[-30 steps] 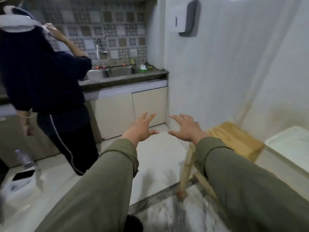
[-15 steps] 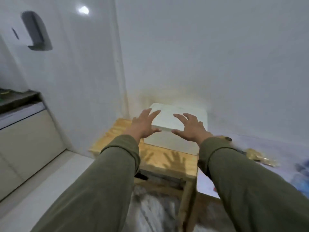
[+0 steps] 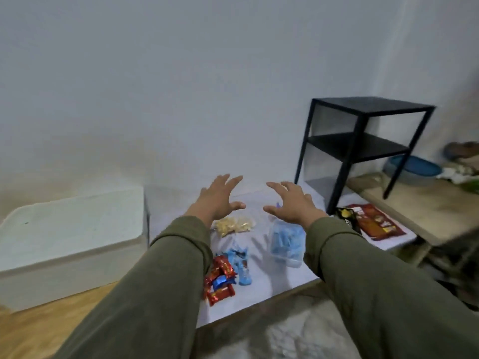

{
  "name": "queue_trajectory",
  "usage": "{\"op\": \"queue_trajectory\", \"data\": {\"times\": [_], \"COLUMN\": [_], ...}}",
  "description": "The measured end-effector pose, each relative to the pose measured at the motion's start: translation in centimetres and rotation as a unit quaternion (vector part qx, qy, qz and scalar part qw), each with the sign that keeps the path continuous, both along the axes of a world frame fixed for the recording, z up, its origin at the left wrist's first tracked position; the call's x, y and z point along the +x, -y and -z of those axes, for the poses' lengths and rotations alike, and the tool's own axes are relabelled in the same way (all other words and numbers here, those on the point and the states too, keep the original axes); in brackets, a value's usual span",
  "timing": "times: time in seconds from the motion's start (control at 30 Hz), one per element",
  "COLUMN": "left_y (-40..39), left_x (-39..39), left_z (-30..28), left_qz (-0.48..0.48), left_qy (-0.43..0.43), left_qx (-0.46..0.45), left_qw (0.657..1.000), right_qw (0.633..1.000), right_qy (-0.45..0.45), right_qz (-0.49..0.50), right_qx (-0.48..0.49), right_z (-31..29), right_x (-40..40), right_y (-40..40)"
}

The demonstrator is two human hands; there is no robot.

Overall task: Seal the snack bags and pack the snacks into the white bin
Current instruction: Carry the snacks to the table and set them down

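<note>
The white bin [image 3: 70, 244] with its lid on stands on a wooden bench at the left. Snacks lie on a pale sheet [image 3: 274, 278] to its right: two clear bags of yellowish pieces [image 3: 234, 225], a clear tub of blue items [image 3: 286, 240], small blue packets [image 3: 241, 265], red and blue wrapped bars [image 3: 220, 279], and a red-and-black chip bag [image 3: 368, 224] at the far right. My left hand [image 3: 220, 200] and my right hand [image 3: 293, 204] hover above the sheet with fingers spread, holding nothing.
A black two-shelf metal side table [image 3: 363, 149] stands at the back right of the sheet. Beyond it lie a blue basin [image 3: 412, 167] and cloths on a low wooden platform [image 3: 414, 211]. A white wall closes the back.
My view has swung right, from the kitchen past the white bin to the sheet of snacks. Both hands stay outstretched and spread in front of me.
</note>
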State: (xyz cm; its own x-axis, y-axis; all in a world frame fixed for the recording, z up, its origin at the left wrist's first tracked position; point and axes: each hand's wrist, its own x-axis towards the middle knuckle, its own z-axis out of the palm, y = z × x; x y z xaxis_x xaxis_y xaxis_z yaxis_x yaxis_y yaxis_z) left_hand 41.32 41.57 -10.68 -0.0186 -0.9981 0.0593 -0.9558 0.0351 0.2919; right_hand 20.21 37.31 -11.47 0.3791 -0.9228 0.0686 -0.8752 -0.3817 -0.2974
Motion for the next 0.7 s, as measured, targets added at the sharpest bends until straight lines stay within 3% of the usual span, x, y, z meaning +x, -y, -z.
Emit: {"op": "queue_trajectory", "data": {"times": [0.47,0.7], "left_y": [14.6,16.6], "left_x": [-20.1,-26.9], "left_z": [7.3,13.8], "left_qz": [0.277,0.346], "left_qy": [-0.007,-0.017], "left_qx": [0.047,0.083], "left_qw": [0.96,0.934], "right_qw": [0.964,0.95], "right_qy": [0.029,0.023], "right_qz": [0.259,0.3], "right_qx": [0.045,0.08], "right_z": [5.6,10.4], "right_x": [-20.9,-26.8], "right_y": [3.3,4.9]}}
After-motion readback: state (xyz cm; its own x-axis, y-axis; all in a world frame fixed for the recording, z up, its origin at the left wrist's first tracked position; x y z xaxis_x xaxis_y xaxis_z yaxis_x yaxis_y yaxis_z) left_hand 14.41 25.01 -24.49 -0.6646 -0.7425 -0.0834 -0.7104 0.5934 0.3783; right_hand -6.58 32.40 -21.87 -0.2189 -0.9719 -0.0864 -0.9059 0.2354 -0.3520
